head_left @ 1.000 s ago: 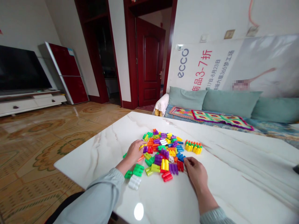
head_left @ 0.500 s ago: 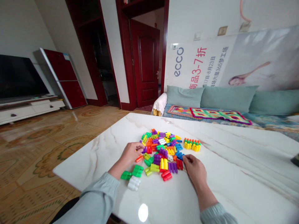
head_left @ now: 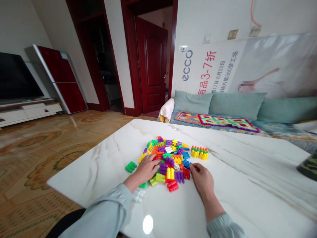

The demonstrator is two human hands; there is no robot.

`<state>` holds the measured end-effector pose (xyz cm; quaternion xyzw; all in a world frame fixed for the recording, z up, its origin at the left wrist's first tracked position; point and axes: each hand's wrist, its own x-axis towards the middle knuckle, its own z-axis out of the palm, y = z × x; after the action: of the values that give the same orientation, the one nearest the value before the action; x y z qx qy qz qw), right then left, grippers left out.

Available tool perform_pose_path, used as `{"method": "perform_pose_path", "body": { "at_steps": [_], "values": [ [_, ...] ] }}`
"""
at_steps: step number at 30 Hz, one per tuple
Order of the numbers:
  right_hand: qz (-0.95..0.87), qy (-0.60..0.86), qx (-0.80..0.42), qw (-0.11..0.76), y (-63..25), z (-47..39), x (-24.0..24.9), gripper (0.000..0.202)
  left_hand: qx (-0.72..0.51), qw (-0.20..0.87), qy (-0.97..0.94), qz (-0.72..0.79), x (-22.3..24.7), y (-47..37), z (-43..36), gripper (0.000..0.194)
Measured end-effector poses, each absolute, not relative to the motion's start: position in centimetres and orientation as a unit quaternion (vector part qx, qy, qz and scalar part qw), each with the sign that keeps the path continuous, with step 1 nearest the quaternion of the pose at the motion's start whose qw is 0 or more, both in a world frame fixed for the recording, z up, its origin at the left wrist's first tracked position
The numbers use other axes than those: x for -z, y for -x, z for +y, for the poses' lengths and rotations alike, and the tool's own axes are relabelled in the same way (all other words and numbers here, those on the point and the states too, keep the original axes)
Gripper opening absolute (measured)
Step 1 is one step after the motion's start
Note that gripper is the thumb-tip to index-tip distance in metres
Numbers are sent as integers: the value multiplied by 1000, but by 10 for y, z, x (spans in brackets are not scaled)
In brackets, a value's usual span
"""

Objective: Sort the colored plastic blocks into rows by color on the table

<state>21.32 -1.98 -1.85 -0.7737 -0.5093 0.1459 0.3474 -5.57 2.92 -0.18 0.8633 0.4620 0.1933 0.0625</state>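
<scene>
- The right hand [head_left: 203, 178] had thumb and forefinger drawn close together at the near right edge of the pile, beside a blue bullet-shaped block [head_left: 186, 163] and a dark red block [head_left: 186, 173]; whether anything was pinched between them, I could not tell.
- The left hand [head_left: 147, 168] reached palm-down over the pile's left side, fingers stretched and loosely curled; its fingertips were among the blocks, and its own back hid whether it had hold of one.
- Between the hands lay the loose plastic blocks, many of them two or three tubes side by side; a purple block [head_left: 179, 177], a yellow block [head_left: 170, 173], a lime block [head_left: 160, 178] and a red block [head_left: 172, 185] sat along the near edge.
- A green block [head_left: 130, 167] lay apart, left of the left hand; a white block [head_left: 138, 195] lay by the left sleeve [head_left: 106, 208].
- Just right of the pile stood a joined row [head_left: 200, 152] of yellow, green and orange pieces; it looked like the one finished assembly, while most blocks appeared unsorted and unjoined.
- All this rested on a white marbled table [head_left: 235, 198]; beyond it was a sofa with pale green cushions [head_left: 237, 105].
</scene>
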Motion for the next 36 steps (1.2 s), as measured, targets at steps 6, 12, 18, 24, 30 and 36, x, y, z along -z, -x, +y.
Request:
{"method": "perform_pose_path", "body": {
  "at_steps": [6, 12, 18, 24, 30, 36],
  "values": [
    [-503, 774, -162, 348, -209, -23, 10, 23, -157, 21, -862, 481, 1, 55, 28, 37],
    [-501, 773, -172, 349, -208, -24, 8, 21, -214, 37, -853, 475, 1, 58, 33, 25],
    [-500, 776, -174, 342, -208, -24, 6, 22, -268, 43, -838, 474, 7, 57, 35, 17],
    [-497, 783, -189, 322, -206, -25, 0, 24, -365, 97, -835, 401, 3, 51, 30, 27],
    [-500, 777, -187, 333, -206, -25, 2, 25, -299, 124, -875, 359, -17, 36, 9, 44],
    [-503, 773, -181, 341, -205, -25, 5, 22, -223, 131, -892, 372, -15, 29, 5, 40]
  ]
}}
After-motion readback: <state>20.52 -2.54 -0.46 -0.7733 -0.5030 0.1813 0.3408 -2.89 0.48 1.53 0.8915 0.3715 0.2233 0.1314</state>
